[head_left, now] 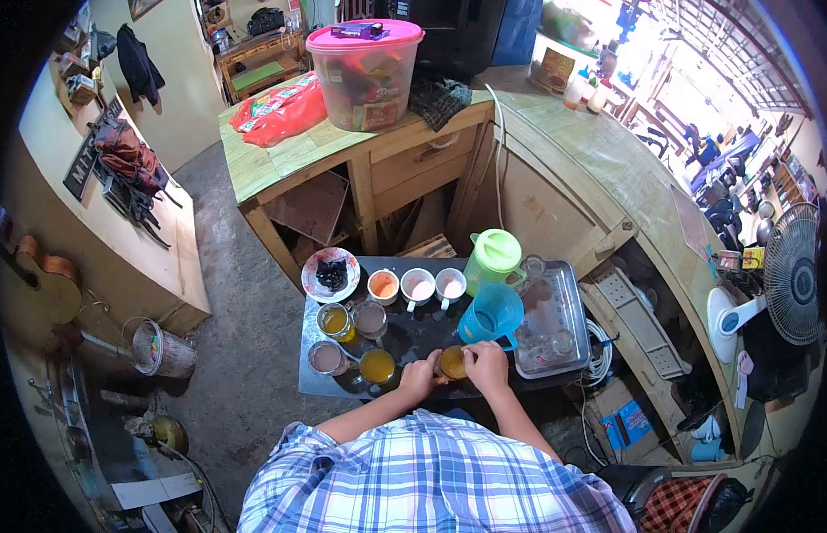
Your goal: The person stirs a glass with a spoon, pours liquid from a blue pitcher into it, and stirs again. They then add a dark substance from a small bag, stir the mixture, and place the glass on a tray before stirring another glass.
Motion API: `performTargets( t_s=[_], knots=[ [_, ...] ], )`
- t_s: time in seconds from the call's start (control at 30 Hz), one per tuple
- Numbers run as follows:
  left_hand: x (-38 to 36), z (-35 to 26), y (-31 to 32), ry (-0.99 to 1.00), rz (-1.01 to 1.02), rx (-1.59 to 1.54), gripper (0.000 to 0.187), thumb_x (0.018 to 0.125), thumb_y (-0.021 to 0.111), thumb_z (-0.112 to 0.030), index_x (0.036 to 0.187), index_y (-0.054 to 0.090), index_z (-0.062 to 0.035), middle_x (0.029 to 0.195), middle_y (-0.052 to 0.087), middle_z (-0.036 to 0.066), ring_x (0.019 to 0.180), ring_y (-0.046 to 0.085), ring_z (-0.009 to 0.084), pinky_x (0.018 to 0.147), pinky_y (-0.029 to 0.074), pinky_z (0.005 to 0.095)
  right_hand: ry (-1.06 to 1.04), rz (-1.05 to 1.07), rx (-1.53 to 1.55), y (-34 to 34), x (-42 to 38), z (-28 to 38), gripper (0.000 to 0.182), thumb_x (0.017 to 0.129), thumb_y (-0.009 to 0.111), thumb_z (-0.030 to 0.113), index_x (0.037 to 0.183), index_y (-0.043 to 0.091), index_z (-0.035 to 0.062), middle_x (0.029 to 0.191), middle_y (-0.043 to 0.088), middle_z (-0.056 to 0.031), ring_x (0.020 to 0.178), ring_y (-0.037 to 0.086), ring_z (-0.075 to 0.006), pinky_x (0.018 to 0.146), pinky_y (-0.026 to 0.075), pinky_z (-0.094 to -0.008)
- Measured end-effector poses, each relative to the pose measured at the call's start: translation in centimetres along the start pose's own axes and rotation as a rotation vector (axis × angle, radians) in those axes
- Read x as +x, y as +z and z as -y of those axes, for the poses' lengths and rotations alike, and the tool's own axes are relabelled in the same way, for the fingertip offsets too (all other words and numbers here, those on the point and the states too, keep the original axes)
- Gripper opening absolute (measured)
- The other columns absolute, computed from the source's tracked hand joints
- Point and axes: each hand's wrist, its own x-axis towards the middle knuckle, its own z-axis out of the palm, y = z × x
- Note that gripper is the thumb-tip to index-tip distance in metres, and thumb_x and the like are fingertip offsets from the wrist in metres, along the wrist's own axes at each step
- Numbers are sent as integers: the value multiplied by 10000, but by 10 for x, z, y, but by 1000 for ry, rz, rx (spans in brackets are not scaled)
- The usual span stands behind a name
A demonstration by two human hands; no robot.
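Observation:
At the near edge of the low dark table, a glass mug of yellow-orange drink [452, 362] stands between my hands. My left hand [419, 377] is closed at its left side. My right hand [486, 365] curls against its right rim; whether a small tool is also in those fingers is hidden. Just behind is a blue plastic pitcher [491, 314]. To the left stand another mug of yellow drink [377, 365], a mug of greyish-brown drink [327, 357], and behind them a second yellow one [336, 322] and a second brown one [371, 320].
Three white cups, one with orange contents [383, 285], line the back beside a plate of dark pieces [331, 274]. A green lidded pitcher [496, 259] stands near a metal tray [555, 322] holding glasses. Beyond, a wooden counter [289, 169] carries a pink-lidded tub [364, 80]. A fan [778, 284] is at right.

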Motion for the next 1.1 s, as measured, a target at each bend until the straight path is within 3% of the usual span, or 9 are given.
performTargets(
  t_s=[0.1, 0.2, 0.3, 0.4, 0.5, 0.63, 0.7, 0.83, 1.1],
  knots=[
    [0, -4, -4, -18, 58, 59, 778, 710, 797, -361, 1352, 437, -110, 839, 682, 192, 793, 667, 382, 709, 519, 481, 117, 147, 71, 3, 0, -4, 134, 774, 663, 150, 811, 740, 46, 841, 697, -151, 814, 653, -333, 754, 516, -422],
    [2, 2, 1, -24, 55, 18, 779, 706, 802, -353, 1349, 439, -105, 841, 683, 192, 792, 668, 379, 709, 518, 481, -6, -50, 68, 3, 2, 0, 135, 771, 675, 160, 804, 738, 45, 830, 697, -152, 790, 660, -337, 750, 520, -419],
    [0, -2, -2, -15, 44, 9, 777, 703, 805, -343, 1345, 443, -98, 854, 685, 194, 804, 669, 375, 713, 516, 479, 101, 116, 41, 0, 1, -1, 124, 783, 661, 144, 795, 735, 45, 825, 696, -147, 797, 655, -329, 740, 519, -414],
    [0, -6, -7, -33, 60, 30, 772, 703, 805, -335, 1342, 446, -93, 869, 686, 197, 819, 670, 373, 714, 513, 478, -38, -61, 107, 6, 2, -4, 127, 788, 647, 133, 794, 736, 42, 816, 694, -150, 770, 661, -334, 721, 525, -413],
    [1, -3, -5, -27, 69, 9, 766, 707, 802, -328, 1342, 444, -91, 881, 686, 198, 838, 670, 372, 713, 511, 481, 94, 65, 37, 7, -1, -8, 130, 789, 643, 137, 797, 737, 48, 816, 695, -146, 763, 660, -328, 715, 524, -407],
    [1, -3, -8, 0, 56, 18, 783, 696, 812, -336, 1342, 445, -90, 856, 679, 207, 814, 662, 390, 692, 511, 485, 6, -54, 173, 9, 1, -10, 137, 778, 659, 164, 793, 741, 55, 815, 694, -150, 741, 666, -325, 709, 526, -403],
    [1, -1, -6, 11, 44, 24, 801, 685, 821, -353, 1344, 446, -92, 827, 671, 217, 789, 656, 408, 680, 514, 486, 68, 14, 44, 6, -2, -8, 136, 783, 656, 159, 804, 740, 54, 813, 694, -149, 761, 667, -313, 710, 523, -394],
    [1, 0, -6, 36, 19, 15, 792, 686, 818, -351, 1335, 449, -87, 814, 668, 213, 777, 651, 414, 673, 511, 491, 151, 92, 135, -14, 3, 4, 139, 796, 647, 157, 824, 735, 53, 853, 696, -132, 834, 655, -324, 776, 510, -407],
    [1, -7, -13, -8, 87, 42, 751, 718, 794, -325, 1336, 442, -85, 854, 684, 194, 817, 667, 370, 708, 509, 484, -90, -81, 121, -81, 4, 48, 86, 787, 653, 82, 819, 731, 63, 838, 693, -93, 805, 634, -283, 758, 499, -378]
  ],
)
